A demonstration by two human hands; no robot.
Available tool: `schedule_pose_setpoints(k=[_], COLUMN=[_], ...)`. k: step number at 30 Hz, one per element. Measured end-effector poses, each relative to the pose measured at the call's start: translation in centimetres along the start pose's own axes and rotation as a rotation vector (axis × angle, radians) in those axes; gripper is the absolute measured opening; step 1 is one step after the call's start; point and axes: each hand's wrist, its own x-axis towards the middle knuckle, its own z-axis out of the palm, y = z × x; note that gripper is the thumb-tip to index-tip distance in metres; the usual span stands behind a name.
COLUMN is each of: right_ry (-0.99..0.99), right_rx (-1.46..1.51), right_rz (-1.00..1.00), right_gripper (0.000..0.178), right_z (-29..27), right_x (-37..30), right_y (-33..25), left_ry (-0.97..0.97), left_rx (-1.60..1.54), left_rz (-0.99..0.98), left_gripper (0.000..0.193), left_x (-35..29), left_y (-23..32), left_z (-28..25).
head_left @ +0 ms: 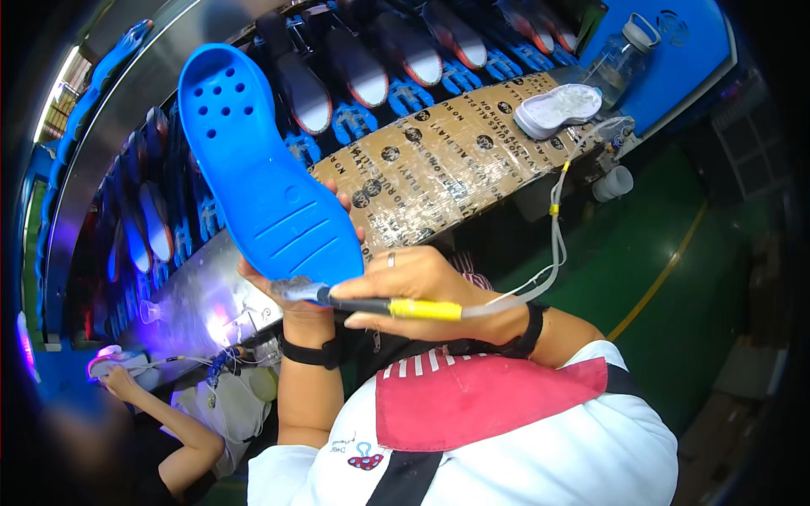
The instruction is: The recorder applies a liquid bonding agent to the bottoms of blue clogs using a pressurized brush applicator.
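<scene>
My left hand point(255, 278) supports a large blue shoe sole point(283, 185) from beneath. The sole's wide end, with several round holes, points up and away; its grooved end lies nearest me. Fingertips of that hand show past the sole's right edge, while the rest is hidden behind it. Closed around a thin brush point(426, 309) with a black and yellow handle is my right hand point(422, 274). The brush's pale, blurred tip is at the sole's near edge. A clear tube runs from the handle's end to the right.
Printed, tape-covered cardboard point(439, 169) covers the bench, with a white shoe sole point(557, 111) at its right end. Behind stand dark shoes point(359, 67) on blue holders. A clear jug point(624, 55) is at far right. At lower left, a co-worker's hand point(122, 381) holds a white shoe part.
</scene>
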Motion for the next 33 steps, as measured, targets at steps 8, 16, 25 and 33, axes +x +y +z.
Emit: schedule_pose_setpoints(k=[8, 16, 25, 33], right_ry=[0.05, -0.053, -0.17, -0.251], right_rx=[-0.044, 0.151, 0.098, -0.084], right_rz=[-0.022, -0.063, -0.049, -0.188], right_gripper=[0.032, 0.033, 0.028, 0.021], right_z=[-1.2, -0.9, -2.2, -2.0], right_x=[-0.7, -0.5, -1.1, -1.2], right_y=[0.1, 0.2, 0.6, 1.6], left_ry=[0.111, 0.158, 0.082, 0.286], left_rx=[0.233, 0.375, 0.432, 0.5], left_rz=[0.163, 0.125, -0.078, -0.263], left_gripper=[0.11, 0.114, 0.12, 0.103], left_x=[0.2, 0.3, 0.1, 0.6], left_y=[1.9, 2.4, 4.3, 3.1], left_z=[1.1, 1.8, 1.5, 2.9])
